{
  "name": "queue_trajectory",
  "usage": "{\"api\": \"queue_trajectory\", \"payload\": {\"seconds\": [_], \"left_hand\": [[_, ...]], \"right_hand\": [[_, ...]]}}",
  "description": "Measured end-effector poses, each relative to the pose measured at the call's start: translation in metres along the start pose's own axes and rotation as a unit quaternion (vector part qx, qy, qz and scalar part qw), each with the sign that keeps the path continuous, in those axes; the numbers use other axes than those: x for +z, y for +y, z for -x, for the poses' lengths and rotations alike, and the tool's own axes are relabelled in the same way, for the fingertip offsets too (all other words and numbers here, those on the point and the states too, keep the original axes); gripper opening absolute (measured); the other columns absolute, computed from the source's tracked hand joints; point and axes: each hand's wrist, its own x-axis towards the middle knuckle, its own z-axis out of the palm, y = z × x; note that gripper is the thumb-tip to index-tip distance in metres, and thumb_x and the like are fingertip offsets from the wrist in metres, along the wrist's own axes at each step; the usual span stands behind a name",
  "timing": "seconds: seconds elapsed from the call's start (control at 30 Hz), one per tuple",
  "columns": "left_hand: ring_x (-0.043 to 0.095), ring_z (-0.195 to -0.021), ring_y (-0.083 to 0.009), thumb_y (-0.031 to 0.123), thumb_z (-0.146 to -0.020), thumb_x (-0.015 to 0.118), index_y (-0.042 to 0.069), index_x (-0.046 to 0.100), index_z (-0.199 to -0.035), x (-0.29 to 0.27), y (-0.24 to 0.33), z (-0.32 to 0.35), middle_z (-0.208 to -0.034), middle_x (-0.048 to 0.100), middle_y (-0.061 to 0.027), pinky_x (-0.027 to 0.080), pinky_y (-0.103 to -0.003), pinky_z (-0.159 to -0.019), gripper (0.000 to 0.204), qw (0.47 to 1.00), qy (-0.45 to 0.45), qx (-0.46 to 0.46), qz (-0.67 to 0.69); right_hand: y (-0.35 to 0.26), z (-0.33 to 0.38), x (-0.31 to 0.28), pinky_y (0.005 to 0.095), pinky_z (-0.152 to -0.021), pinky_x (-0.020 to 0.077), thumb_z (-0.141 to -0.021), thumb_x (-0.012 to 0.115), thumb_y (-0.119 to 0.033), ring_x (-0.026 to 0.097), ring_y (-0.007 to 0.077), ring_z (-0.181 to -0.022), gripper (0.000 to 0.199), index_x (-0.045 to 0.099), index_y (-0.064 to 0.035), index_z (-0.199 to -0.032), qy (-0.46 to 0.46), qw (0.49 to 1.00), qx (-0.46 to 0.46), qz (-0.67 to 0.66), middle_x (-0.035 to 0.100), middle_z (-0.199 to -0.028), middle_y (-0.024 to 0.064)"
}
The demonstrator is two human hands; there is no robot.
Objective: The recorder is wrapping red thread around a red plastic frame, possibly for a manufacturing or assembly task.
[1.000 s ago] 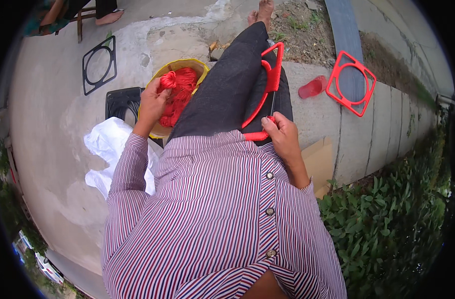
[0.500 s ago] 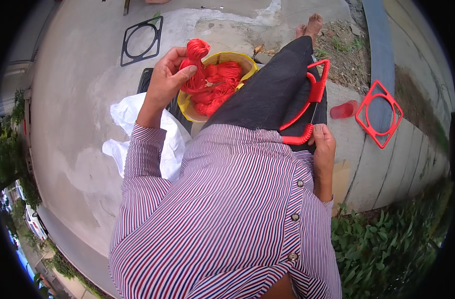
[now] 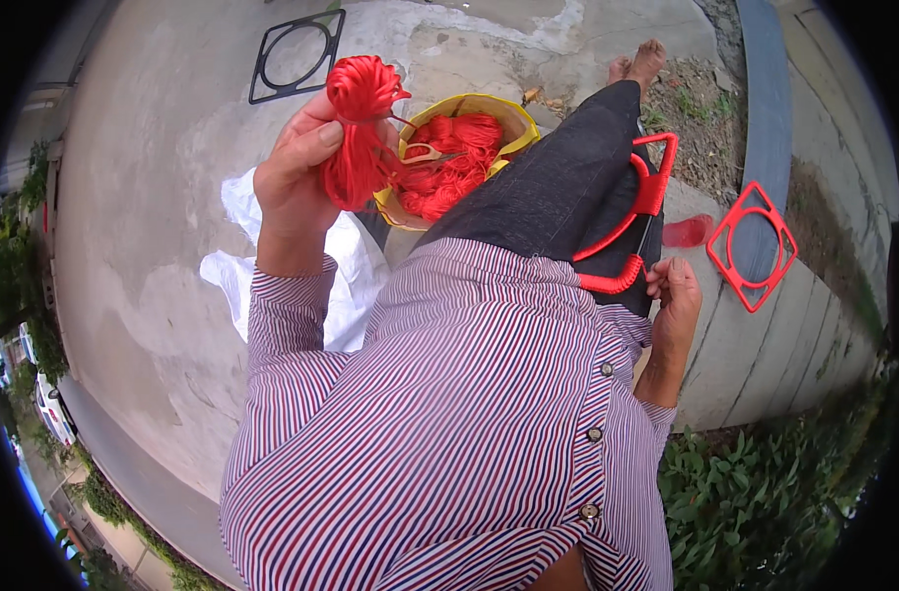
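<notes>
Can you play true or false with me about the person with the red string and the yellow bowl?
1. The left hand holds up a bundle of red string. True.
2. The yellow bowl is empty. False: more red string lies in it.
3. A red frame rests on the lap by the right hand. True.
4. The black frame lies on the grass. False: it lies on the concrete ground.
5. The person wears shoes. False: the foot is bare.
</notes>
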Motion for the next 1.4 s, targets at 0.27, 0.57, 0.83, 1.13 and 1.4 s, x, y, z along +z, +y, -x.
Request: {"api": "queue_trajectory", "payload": {"seconds": [0.27,0.57,0.83,1.13,1.4], "left_hand": [[0.051,-0.072,-0.0170,0.036,-0.072,0.058,0.003,0.051,-0.106,0.036,0.049,-0.002,-0.074,0.049,-0.0033,0.039,-0.030,-0.066,0.048,0.959,-0.209,0.191,0.017],[0.060,-0.091,-0.0112,0.015,-0.084,0.062,-0.003,0.053,-0.114,0.053,-0.008,-0.003,-0.103,0.062,-0.0076,0.047,-0.025,-0.084,0.036,0.972,-0.067,-0.149,-0.170],[0.061,-0.087,-0.0126,0.011,-0.078,0.071,-0.003,0.060,-0.104,0.095,-0.056,-0.004,-0.093,0.066,-0.0062,0.049,-0.028,-0.081,0.032,0.908,-0.183,0.001,-0.378],[0.063,-0.083,-0.0124,0.015,-0.084,0.068,-0.001,0.062,-0.100,0.045,-0.078,-0.016,-0.088,0.066,-0.0070,0.050,-0.025,-0.075,0.024,0.914,-0.090,-0.093,-0.385],[0.066,-0.079,-0.0304,0.025,-0.080,0.068,0.006,0.063,-0.107,0.038,-0.091,-0.022,-0.103,0.063,-0.0138,0.051,-0.042,-0.071,0.034,0.549,-0.058,0.105,-0.827]], "right_hand": [[-0.009,-0.006,-0.014,0.0190,-0.058,0.0353,-0.095,0.055,-0.025,0.049,0.0055,-0.061,0.022,0.059,-0.0055,-0.085,0.063,0.996,-0.025,-0.054,0.061,-0.074,0.0013],[-0.057,-0.008,0.017,0.0180,-0.060,0.0370,-0.093,0.059,-0.023,0.049,0.0050,-0.064,0.019,0.059,-0.0048,-0.089,0.002,0.996,-0.089,-0.023,0.060,-0.076,0.0000],[-0.064,-0.004,0.105,0.0230,-0.084,0.0481,-0.081,0.074,-0.013,0.058,0.0106,-0.097,0.054,0.050,0.0006,-0.127,-0.274,0.955,-0.017,-0.117,0.059,-0.110,0.0062],[-0.077,-0.002,0.058,0.0318,-0.100,0.0408,-0.087,0.065,-0.014,0.056,0.0200,-0.111,0.042,0.051,0.0013,-0.124,-0.132,0.957,-0.128,-0.223,0.056,-0.120,0.0139],[-0.110,0.013,-0.023,0.0313,-0.077,0.0442,-0.098,0.044,-0.035,0.053,0.0188,-0.076,0.041,0.045,-0.0016,-0.122,-0.199,0.828,-0.216,-0.478,0.054,-0.090,0.0084]]}}
